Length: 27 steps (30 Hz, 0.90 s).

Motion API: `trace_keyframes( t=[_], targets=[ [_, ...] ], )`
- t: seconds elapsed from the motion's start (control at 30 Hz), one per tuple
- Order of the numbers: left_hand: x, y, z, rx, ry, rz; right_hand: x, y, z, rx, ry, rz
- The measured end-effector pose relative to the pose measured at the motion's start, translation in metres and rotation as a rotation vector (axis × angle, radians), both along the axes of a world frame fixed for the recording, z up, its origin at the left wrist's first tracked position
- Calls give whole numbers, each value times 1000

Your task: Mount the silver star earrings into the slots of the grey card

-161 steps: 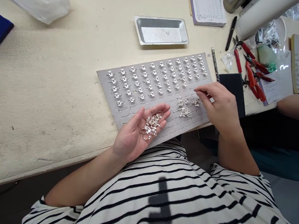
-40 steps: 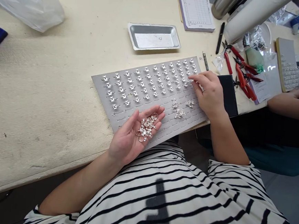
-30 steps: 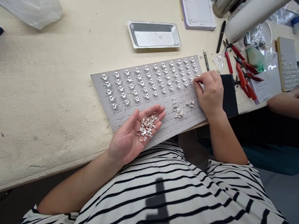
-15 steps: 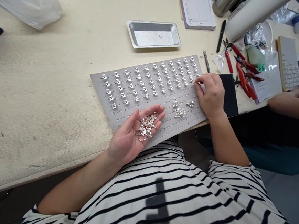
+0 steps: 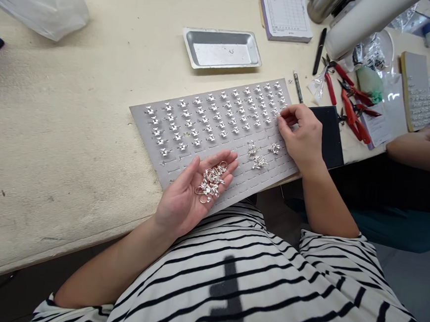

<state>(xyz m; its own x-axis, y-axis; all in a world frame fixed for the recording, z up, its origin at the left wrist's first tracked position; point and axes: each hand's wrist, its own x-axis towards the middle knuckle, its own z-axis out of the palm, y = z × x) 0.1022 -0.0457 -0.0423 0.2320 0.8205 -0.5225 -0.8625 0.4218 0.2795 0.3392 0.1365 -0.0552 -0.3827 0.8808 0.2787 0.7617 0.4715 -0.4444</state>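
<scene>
Left hand: our left hand (image 5: 182,198) lies palm up, fingers spread loosely, cupping a tangle of shiny silver-coloured metal rings (image 5: 211,181), thin round bands with small knobbly heads; they overlap too much for us to count.
Right hand: our right hand (image 5: 302,133) curls over the board's right side, thumb and forefinger nearly together at a set ring; we cannot tell whether they grip it.
Board: one flat, matte grey slotted display board (image 5: 243,183), rectangular, lies slanted on the cream, grainy-topped table (image 5: 71,144) beneath both hands.
Set rings: silver-coloured rings with flat, notched heads (image 5: 211,98) stand in the slots; we count eleven along the far row, five down the left-hand column.
Loose rings: three small clumps (image 5: 259,162) on the board, between our hands.
Tray: one shallow, smooth silver-coloured metal tray (image 5: 208,55) beyond the board.
Pliers: several red-handled metal pliers (image 5: 349,107) overlap at right, uncounted.
</scene>
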Motion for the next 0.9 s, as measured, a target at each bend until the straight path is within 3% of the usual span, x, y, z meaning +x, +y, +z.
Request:
trace_keyframes(
  t=[0.3,0.5,0.63,0.8,0.9],
  targets=[
    [0,-1,0,-8,15,-6,-2,-3,13,-40,-72,-47],
    [0,-1,1,-19,28,-2,-3,0,5,-31,-130,-25],
    [0,-1,1,-28,30,-1,0,-2,2,-37,-46,-48],
    [0,-1,1,-19,19,3,11,-22,16,65,-28,-108],
    [0,-1,1,-13,22,5,17,-41,27,40,-15,-84]
  ],
)
